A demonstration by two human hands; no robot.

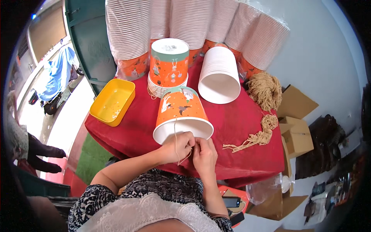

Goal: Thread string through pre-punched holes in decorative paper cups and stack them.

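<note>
Right, I see both hands at lower centre of the frame, working a thin beige string (176,135) at the rim of an orange paper bucket (181,114) lying on its side on the red tablecloth (239,127), open mouth toward me. Left hand (178,146) is clenched around the string, which runs up from the fist over the bucket's white rim onto its printed side. Right hand (205,154) is just beside it, touching, fingers pinched on the string's lower loop. Behind the bucket, centre frame, an upside-down orange bucket (169,63) sits on a short stack of the same. Right of that, a white nested bucket stack (219,75) lies on its side, mouth toward me. Tall stacks of buckets (193,19) lean along the top of the frame. Yellow plastic tray (113,101) sits at the table's left edge, a few small bits inside, too small to identify. Bundles of cut beige string (264,91) lie at right of the table, a looser hank (259,135) below them. Cardboard boxes (295,127) are at far right, off the table.
</note>
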